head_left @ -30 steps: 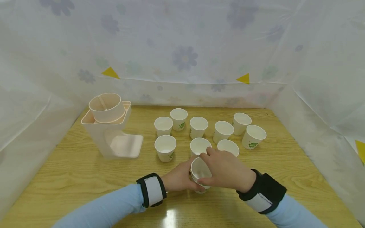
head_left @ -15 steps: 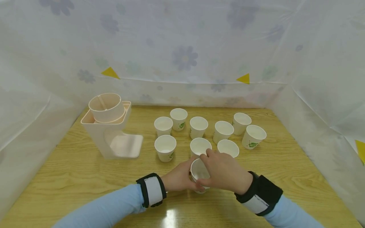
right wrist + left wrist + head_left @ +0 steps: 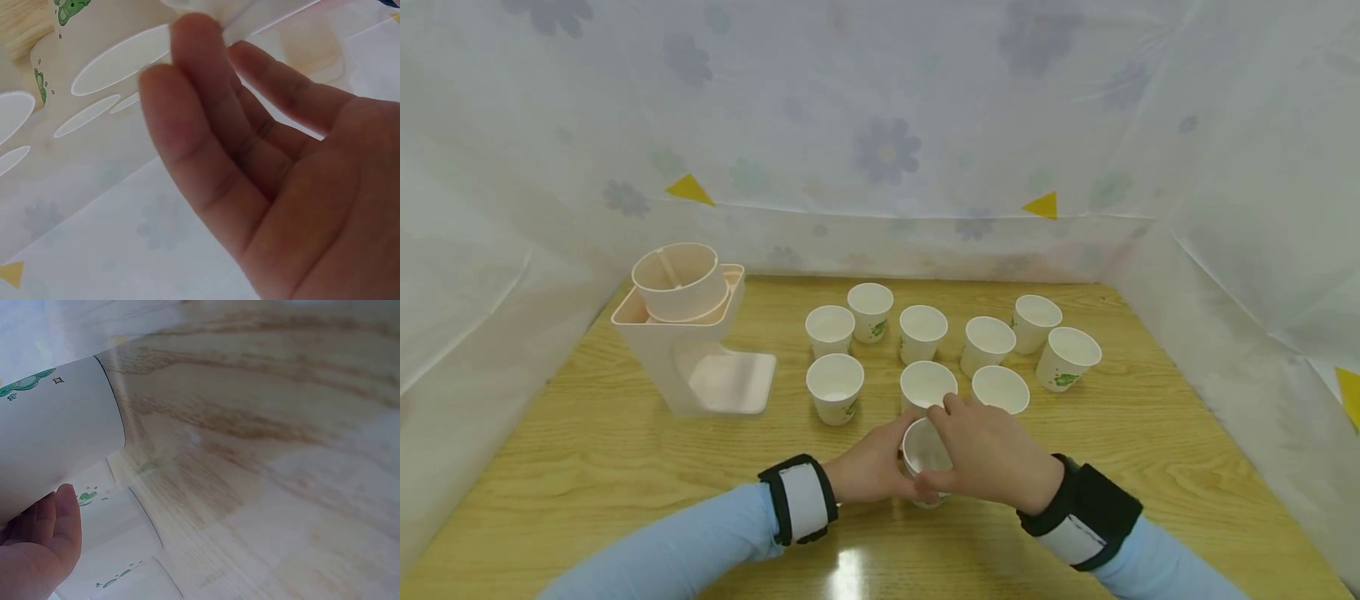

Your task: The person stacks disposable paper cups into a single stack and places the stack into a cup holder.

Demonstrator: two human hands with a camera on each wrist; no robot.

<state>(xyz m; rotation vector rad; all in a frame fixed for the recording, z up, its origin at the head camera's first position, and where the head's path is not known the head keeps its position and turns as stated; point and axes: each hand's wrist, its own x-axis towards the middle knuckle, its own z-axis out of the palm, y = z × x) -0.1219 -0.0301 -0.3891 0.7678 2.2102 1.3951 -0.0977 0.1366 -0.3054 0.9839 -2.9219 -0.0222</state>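
Note:
In front of me is a white paper cup [image 3: 927,446], with a second rim just below its own, so it seems nested in another. My left hand [image 3: 872,468] wraps the far and left side, thumb at the front. My right hand [image 3: 988,450] comes from the right, with thumb and fingers at the upper cup's rim, covering its right part. In the left wrist view, left fingers [image 3: 65,519] curl under a cup wall [image 3: 50,437] with green print. The right wrist view shows curled right fingers [image 3: 200,137]; their contact with the rim is largely out of sight.
Several white paper cups stand upright beyond my hands, the nearest being a middle cup [image 3: 927,385] and a right cup [image 3: 1002,388]. A cream dispenser-like stand [image 3: 685,358] with a round top stands at left. Flower-printed sheeting [image 3: 887,150] walls in the wooden table [image 3: 647,483].
My right hand has moved slightly down and left over the cup, whose rim now sits a little lower. My left hand stays in place.

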